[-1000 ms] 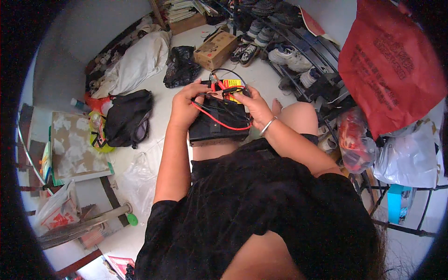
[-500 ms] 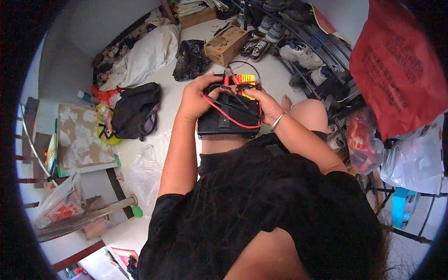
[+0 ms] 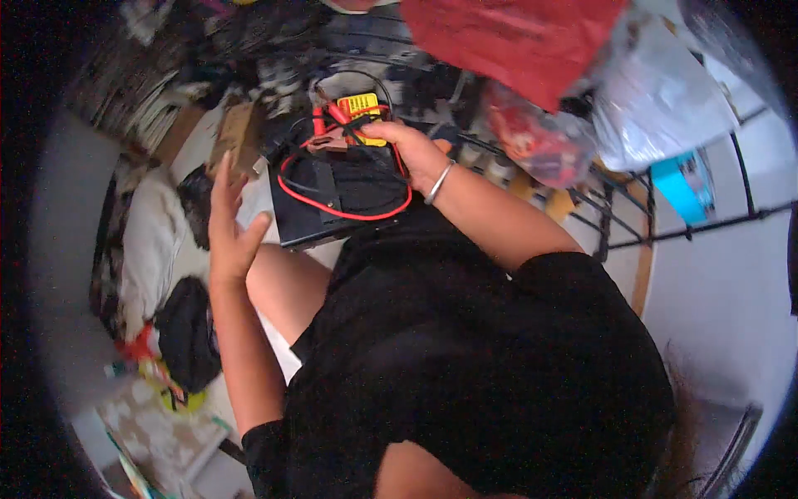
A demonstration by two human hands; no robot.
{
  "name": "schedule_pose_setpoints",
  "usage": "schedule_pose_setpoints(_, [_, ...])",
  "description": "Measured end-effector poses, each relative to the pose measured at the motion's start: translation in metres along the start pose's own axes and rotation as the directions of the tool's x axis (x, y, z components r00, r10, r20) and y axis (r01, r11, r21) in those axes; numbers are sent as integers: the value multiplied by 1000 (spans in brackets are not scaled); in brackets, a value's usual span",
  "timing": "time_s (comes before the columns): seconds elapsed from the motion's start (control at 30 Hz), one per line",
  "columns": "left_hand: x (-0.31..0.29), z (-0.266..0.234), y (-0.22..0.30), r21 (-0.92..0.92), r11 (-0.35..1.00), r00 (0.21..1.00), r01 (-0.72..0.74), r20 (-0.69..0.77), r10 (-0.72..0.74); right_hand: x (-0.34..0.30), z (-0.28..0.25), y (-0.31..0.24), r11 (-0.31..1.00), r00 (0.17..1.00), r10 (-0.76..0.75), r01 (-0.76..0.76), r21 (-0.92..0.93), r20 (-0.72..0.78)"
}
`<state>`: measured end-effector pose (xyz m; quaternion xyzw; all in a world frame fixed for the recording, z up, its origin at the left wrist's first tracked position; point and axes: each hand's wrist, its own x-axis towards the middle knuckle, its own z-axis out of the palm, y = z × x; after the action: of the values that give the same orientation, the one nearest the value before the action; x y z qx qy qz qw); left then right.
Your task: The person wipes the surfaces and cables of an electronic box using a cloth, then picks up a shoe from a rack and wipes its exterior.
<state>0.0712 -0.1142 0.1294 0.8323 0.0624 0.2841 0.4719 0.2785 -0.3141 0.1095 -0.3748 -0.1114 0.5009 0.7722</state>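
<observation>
In front of my lap is a black box-shaped device (image 3: 294, 218) with a yellow label (image 3: 357, 103) on its top. Red-handled battery clamps (image 3: 336, 114) lie on it, together with a looped red cable (image 3: 366, 217) and black cables. My right hand (image 3: 420, 158), a silver bangle at its wrist, grips the device's right side with the thumb on top. The fingers underneath are hidden. Off to the device's left, my left hand (image 3: 230, 229) is raised and holds nothing, its thumb spread from the fingers.
Ahead stands a dark rack with blurred shoes. A red bag (image 3: 515, 41), a clear plastic bag (image 3: 544, 137) and a white bag (image 3: 652, 104) hang at the right. Leftward are a cardboard box (image 3: 237, 137), a white cloth (image 3: 154, 241) and a black backpack (image 3: 187, 337).
My left hand has let go of the device and opened to its left. My view has turned right, towards the rack and hanging bags. My right hand keeps its hold on the device.
</observation>
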Motion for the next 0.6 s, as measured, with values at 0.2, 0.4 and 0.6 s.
schedule_pose_setpoints(0.2, [14, 42, -26, -3, 978, 956, 206, 214, -201, -90, -63, -60, 984, 958, -159, 173, 39, -238])
schedule_pose_setpoints(0.4, [-7, 51, -44, 223, 872, 797, 435, 355, -488, -192, -124, -81, 929, 800, -354, 360, -84, -485])
schedule_pose_setpoints(0.6, [-19, 53, -83, 292, 823, 732, 487, 376, -567, -289, -175, -74, 927, 628, -364, 314, -205, -687])
